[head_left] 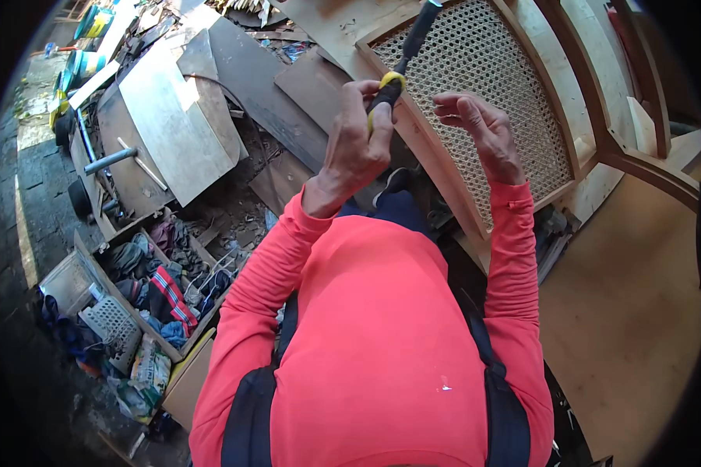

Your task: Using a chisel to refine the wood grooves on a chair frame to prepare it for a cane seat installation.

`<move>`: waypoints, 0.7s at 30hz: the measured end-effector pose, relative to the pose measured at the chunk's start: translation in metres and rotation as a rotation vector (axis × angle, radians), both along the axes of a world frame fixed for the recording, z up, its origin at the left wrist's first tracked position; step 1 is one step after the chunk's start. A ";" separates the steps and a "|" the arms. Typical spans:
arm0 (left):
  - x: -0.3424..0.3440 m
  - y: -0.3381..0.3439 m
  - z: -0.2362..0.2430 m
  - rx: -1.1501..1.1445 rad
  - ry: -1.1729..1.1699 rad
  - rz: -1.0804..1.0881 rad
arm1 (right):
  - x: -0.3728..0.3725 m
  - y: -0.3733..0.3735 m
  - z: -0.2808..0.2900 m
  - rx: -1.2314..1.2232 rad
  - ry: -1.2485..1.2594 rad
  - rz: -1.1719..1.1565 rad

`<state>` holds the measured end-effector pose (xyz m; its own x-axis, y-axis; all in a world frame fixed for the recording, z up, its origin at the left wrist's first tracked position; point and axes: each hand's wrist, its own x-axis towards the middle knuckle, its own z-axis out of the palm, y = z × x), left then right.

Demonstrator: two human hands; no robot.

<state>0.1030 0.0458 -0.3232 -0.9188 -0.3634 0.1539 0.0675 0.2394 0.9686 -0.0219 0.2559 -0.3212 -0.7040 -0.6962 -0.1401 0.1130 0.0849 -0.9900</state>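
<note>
My left hand [360,144] grips a hand tool by its yellow and black handle [384,97]; the dark shaft [413,43] points up and away, with a pale tip at the frame's top. My right hand [483,132] is raised to the right of it, fingers loosely bent and apart, with nothing visible in them. It is over a woven cane panel [483,70] in a light wooden frame [565,117]; whether it touches the cane I cannot tell.
Curved wooden frames [600,101] and a brown board [615,311] lie at the right. At the left are loose sheets of board [171,117], a metal tube [109,160], buckets [87,66], and a box of rags and plastic baskets [109,333]. My shoe [397,181] shows below the panel.
</note>
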 end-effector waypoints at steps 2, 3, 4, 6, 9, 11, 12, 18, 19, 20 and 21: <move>-0.035 0.023 0.001 -0.198 0.097 -0.102 | 0.010 -0.001 0.006 -0.097 -0.087 -0.051; -0.043 0.033 0.007 -0.288 0.085 -0.161 | 0.011 -0.005 0.007 -0.202 -0.153 -0.118; -0.050 0.042 0.010 -0.316 0.085 -0.236 | 0.008 0.001 -0.005 -0.302 -0.313 -0.202; -0.054 0.055 0.014 -0.411 0.220 -0.264 | 0.011 0.000 0.006 -0.388 -0.427 -0.239; -0.062 0.046 0.024 -0.461 0.324 -0.323 | -0.004 0.019 0.006 -0.483 -0.600 -0.307; -0.065 0.019 0.027 -0.547 0.254 -0.439 | -0.017 0.027 0.013 -0.532 -0.544 -0.050; -0.068 0.001 0.025 -0.584 0.272 -0.338 | -0.010 0.023 0.027 -0.270 -0.415 -0.319; -0.068 -0.082 0.022 -0.503 0.089 0.013 | -0.053 0.080 0.018 0.384 0.195 -0.404; -0.068 -0.092 0.014 -0.475 0.108 0.067 | -0.056 0.086 0.009 0.429 0.198 -0.426; -0.067 -0.100 -0.002 -0.463 0.110 0.043 | -0.059 0.091 0.000 0.432 0.196 -0.390; -0.061 -0.094 -0.006 -0.450 0.090 0.061 | -0.059 0.099 -0.009 0.501 0.251 -0.393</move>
<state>0.0419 -0.0485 -0.3291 -0.8736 -0.2949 0.3870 0.1197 0.6407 0.7584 -0.0807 0.3546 -0.3299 -0.9445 -0.2758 -0.1784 0.0017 0.5390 -0.8423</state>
